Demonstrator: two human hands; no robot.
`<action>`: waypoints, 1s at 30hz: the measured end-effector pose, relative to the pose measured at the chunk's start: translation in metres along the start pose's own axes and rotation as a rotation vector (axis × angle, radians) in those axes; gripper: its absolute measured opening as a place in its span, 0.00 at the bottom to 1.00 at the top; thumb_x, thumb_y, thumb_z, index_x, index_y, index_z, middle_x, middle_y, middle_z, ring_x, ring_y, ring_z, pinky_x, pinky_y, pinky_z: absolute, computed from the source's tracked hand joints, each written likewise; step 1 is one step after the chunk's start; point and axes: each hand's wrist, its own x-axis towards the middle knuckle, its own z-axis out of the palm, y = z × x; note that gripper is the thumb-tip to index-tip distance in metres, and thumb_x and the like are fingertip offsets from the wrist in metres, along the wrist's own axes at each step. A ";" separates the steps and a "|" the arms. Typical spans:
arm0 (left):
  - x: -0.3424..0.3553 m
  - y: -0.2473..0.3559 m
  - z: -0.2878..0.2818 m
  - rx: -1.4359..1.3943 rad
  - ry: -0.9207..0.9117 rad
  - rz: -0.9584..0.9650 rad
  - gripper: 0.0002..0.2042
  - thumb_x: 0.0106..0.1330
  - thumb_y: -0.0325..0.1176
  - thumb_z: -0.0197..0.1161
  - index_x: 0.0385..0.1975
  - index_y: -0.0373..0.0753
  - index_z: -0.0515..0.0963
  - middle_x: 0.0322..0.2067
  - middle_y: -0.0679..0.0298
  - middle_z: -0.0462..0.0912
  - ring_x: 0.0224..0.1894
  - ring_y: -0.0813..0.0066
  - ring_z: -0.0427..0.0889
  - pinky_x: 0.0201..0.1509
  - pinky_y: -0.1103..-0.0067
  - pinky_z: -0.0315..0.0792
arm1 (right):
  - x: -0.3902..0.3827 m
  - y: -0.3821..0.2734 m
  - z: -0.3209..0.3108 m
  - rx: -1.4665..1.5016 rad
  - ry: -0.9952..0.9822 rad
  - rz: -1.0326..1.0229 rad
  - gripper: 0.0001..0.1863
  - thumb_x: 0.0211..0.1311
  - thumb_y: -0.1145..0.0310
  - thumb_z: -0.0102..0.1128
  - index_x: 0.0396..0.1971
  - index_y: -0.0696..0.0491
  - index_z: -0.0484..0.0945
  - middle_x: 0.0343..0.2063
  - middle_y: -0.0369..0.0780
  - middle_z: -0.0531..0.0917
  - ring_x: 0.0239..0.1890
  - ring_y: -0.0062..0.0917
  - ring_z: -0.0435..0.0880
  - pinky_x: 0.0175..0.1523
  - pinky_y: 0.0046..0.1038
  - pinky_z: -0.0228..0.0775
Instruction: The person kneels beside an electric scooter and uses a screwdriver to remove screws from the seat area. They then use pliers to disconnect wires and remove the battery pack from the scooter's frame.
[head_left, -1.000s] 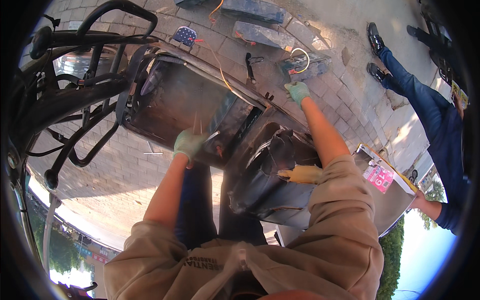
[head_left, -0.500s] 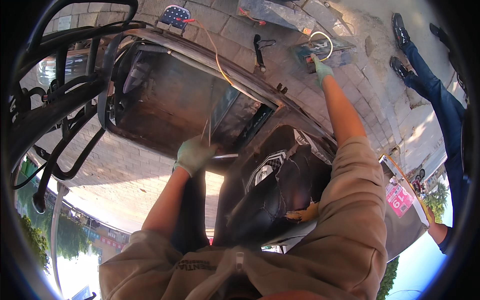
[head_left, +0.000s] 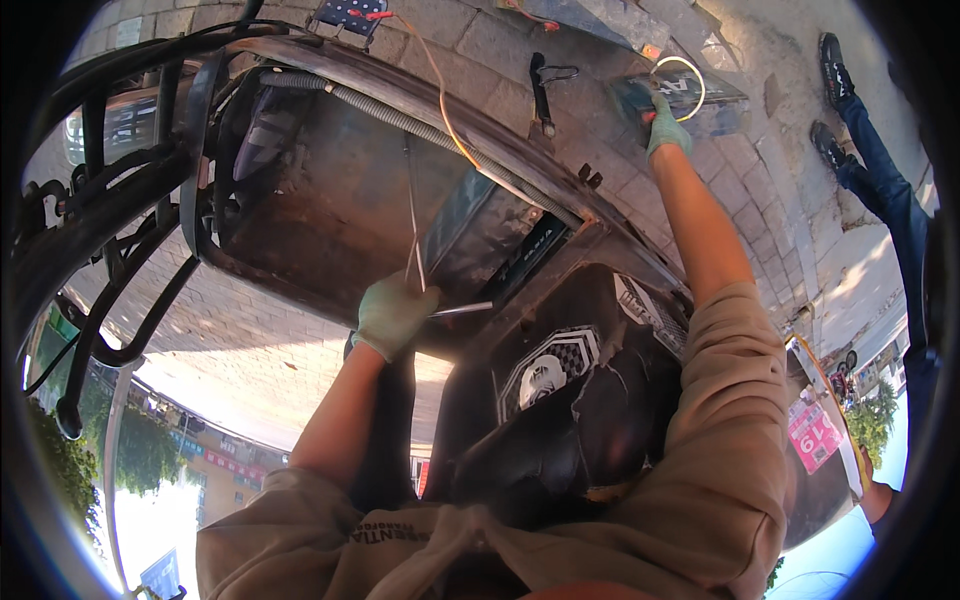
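Observation:
My left hand (head_left: 398, 315), gloved, is closed around slender metal rods (head_left: 414, 240), one pointing up, a shorter one (head_left: 465, 309) sticking out rightward, at the near edge of a rusty open compartment (head_left: 310, 200). A grey corrugated hose (head_left: 390, 113) and a yellow wire (head_left: 450, 130) run along its far side. My right hand (head_left: 667, 125), gloved, is reached out to a dark battery-like box (head_left: 725, 110) with a white loop handle on the paving, fingers curled near a red part; what they grip is unclear. Below the compartment lies a cracked black seat or panel (head_left: 545, 420) with a badge sticker.
A black tubular frame (head_left: 110, 250) fills the left. More dark boxes (head_left: 590, 25), a tool with a black handle (head_left: 540, 90) and a dotted pad (head_left: 340, 15) lie on the paving. Another person's legs (head_left: 880, 190) and hand stand at right, beside a panel with a pink sticker (head_left: 812, 430).
My right hand has moved up and rightward onto the box. My left hand stays at the compartment edge with the rods. The whole view has shifted slightly; more of the black seat shows.

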 end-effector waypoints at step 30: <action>-0.006 0.026 -0.050 0.508 0.049 -0.108 0.16 0.59 0.46 0.65 0.37 0.38 0.83 0.35 0.50 0.86 0.42 0.52 0.85 0.50 0.63 0.77 | -0.041 -0.022 0.018 -0.071 -0.018 0.035 0.64 0.31 0.42 0.84 0.58 0.76 0.60 0.56 0.56 0.77 0.53 0.34 0.82 0.55 0.29 0.75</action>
